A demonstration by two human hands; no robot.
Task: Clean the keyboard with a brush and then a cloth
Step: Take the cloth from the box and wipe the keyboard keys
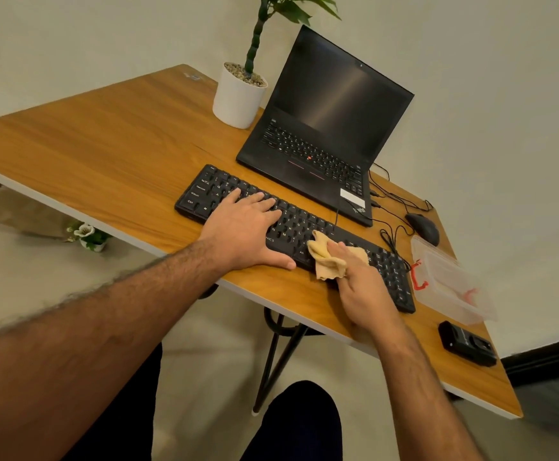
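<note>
While the left hand (248, 224) lies flat, fingers straight, on the long black plastic keyboard (384, 261) near the wooden counter (112, 144) edge, the right hand (361, 281) grips a crumpled tan cloth (324, 259) against its middle keys. Hard wiping could snag keycaps or push the keyboard off.

The left hand (243, 227) lies flat with straight fingers on the left half of the black keyboard (391, 271), thumb along its near edge. The right hand (359, 287) holds a crumpled tan cloth (324, 257) against the keys right of centre. Behind stand an open laptop (324, 128) and a white potted plant (238, 94). A mouse (423, 227), a clear plastic box (451, 287) with red latches and a small black device (466, 342) lie to the right on the wooden tabletop (105, 144).
</note>
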